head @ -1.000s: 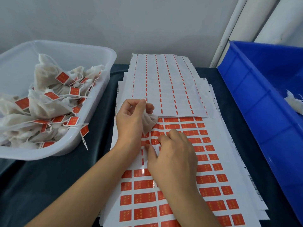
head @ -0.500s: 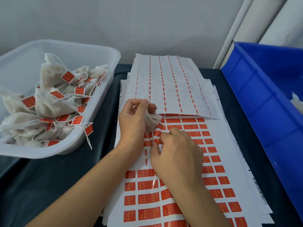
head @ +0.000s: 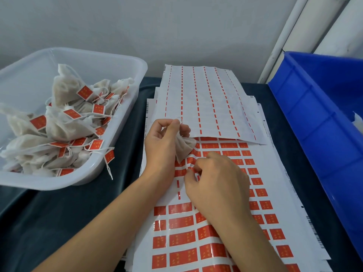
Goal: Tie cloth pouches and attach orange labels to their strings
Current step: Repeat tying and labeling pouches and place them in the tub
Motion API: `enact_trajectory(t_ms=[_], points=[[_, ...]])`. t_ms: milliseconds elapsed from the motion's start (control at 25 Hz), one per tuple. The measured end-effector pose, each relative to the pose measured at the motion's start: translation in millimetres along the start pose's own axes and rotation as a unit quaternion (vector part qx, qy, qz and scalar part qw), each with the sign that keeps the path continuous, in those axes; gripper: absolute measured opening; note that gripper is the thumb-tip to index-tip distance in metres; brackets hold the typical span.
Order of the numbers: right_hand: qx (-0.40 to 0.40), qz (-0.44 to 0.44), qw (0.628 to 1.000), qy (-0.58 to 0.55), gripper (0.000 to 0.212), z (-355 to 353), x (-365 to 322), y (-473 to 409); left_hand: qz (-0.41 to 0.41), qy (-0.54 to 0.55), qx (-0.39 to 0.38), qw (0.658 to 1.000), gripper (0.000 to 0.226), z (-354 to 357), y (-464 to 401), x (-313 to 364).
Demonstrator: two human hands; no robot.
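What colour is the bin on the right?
Blue bin, clearest in the head view.

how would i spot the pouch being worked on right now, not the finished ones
Find the sheet of orange labels at the middle of the table. Just above its top rows, the left hand pinches one small cloth pouch. Unlike those in the clear tub, it carries no label.

A glossy paper label sheet lies on the matt dark cloth of the table, with a translucent smooth plastic tub of matt woven cloth pouches to its left and a shiny blue plastic crate to its right.
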State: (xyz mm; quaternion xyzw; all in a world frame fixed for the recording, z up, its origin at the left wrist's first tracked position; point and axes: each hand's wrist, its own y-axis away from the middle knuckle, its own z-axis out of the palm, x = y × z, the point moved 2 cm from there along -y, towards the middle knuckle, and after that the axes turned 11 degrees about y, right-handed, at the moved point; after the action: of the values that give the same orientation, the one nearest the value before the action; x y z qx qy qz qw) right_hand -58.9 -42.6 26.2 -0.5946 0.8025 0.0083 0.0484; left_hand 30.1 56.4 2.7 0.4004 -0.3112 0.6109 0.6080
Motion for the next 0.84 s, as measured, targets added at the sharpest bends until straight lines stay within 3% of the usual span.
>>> enact_trajectory(t_ms=[240,440,840], points=[[0.015,0.009,1.0,-0.007,0.028,2,12,-5,-0.007,0.002,0.004,1.0,0.013,0,-2,0],[0.046,0.001,0.999,0.001,0.053,11,0,0,-0.005,0.022,0.004,1.0,0.015,-1,-2,0],[0.084,0.022,0.996,-0.034,0.033,20,-10,-6,0.035,0.041,0.007,0.999,0.014,0,1,-3]])
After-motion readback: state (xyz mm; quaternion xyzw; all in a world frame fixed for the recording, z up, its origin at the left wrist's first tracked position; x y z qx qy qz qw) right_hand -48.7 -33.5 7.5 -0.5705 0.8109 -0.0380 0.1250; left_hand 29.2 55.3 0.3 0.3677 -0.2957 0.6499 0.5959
